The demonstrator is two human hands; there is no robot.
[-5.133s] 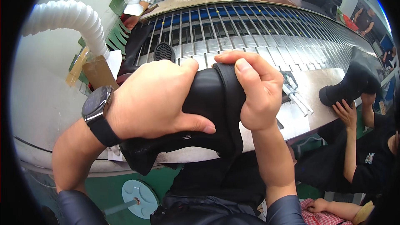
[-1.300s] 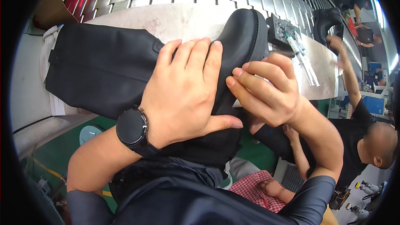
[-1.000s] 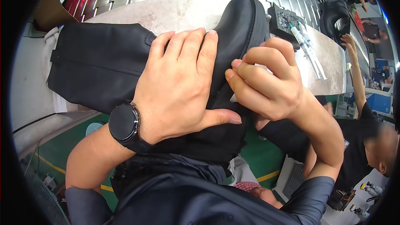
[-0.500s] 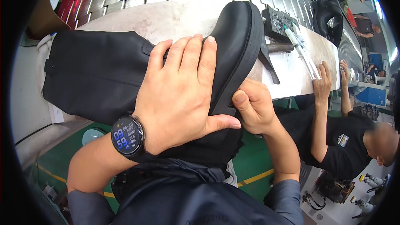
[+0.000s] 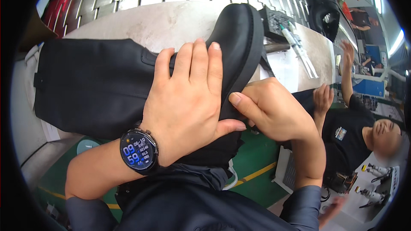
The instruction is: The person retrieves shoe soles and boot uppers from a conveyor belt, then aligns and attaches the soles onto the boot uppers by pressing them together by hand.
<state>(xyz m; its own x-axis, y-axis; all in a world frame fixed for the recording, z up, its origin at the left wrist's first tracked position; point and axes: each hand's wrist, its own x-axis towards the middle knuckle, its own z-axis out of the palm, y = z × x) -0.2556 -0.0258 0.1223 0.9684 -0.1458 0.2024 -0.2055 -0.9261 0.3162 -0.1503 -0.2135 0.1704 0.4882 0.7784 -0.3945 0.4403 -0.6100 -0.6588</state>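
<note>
Two hands work one black boot point(image 5: 107, 90), lying on its side across the person's lap and the table point(image 5: 171, 21) edge. Left hand point(image 5: 188, 107) presses flat, fingers spread, on its upper. Right hand point(image 5: 274, 111) pinches the sole edge. Beyond, syringes point(image 5: 299, 47); second boot point(image 5: 325, 15) farther.
</note>
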